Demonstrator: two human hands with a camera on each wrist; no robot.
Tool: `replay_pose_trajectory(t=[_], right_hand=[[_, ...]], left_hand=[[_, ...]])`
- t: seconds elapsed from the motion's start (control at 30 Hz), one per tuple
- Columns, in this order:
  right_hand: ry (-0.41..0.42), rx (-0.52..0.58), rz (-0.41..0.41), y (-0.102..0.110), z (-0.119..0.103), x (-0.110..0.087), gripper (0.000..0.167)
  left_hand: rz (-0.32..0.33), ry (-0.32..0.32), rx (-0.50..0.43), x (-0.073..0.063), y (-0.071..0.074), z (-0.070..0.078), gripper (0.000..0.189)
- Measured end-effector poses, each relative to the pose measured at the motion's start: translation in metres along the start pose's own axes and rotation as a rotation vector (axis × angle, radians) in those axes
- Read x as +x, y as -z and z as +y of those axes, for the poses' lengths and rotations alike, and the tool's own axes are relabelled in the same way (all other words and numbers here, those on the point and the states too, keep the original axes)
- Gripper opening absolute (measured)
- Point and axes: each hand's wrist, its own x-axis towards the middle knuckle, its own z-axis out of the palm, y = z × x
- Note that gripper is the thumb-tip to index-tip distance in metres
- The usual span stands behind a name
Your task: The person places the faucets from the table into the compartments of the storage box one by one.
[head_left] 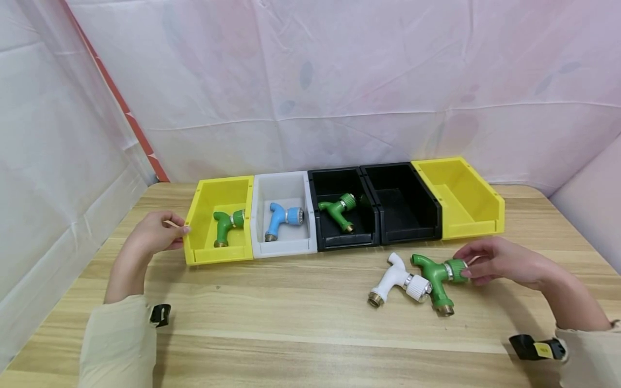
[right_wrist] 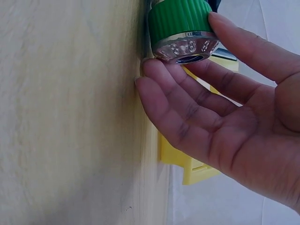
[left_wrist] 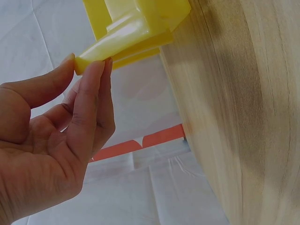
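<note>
My left hand (head_left: 157, 234) pinches the upper side edge of the left yellow bin (head_left: 213, 256) between thumb and fingers; the left wrist view shows the yellow bin's corner (left_wrist: 131, 33) at the fingertips. A green tap (head_left: 436, 277) with a brass threaded end lies on the table at the right. My right hand (head_left: 502, 261) holds its ribbed green knob (right_wrist: 180, 21), thumb on one side and fingers curled at the other. Right beside that tap lies a white tap (head_left: 395, 277), its knob overlapping the green one's body in the head view.
Five bins form a row. The left yellow bin holds a green tap (head_left: 223, 226), the grey bin (head_left: 283, 249) a blue tap (head_left: 277, 218), and one black bin (head_left: 346, 242) another green tap (head_left: 337, 210). A second black bin (head_left: 409, 231) and a yellow bin (head_left: 473, 229) stand farther right.
</note>
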Motion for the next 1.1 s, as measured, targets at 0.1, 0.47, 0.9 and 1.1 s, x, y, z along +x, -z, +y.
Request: replay_pose_trajectory(t=[0.1, 0.47, 0.9, 1.1], right_hand=[[-0.007, 0.002, 0.008, -0.0002, -0.0004, -0.0001, 0.033], [-0.031, 0.047, 0.016, 0.0003, -0.0011, -0.0008, 0.034], [0.013, -0.031, 0.049, 0.0019, -0.0041, -0.0026, 0.029], [0.023, -0.047, 0.051, 0.0025, -0.0033, -0.0020, 0.033]], left_hand=[[-0.001, 0.000, -0.006, 0.0002, -0.0002, -0.0002, 0.026], [-0.003, 0.000, 0.007, -0.0003, 0.0001, 0.0006, 0.028], [-0.002, -0.005, 0.007, 0.0002, 0.0003, 0.0005, 0.027], [0.000, -0.011, 0.006, -0.0004, 0.0002, 0.0001, 0.025]])
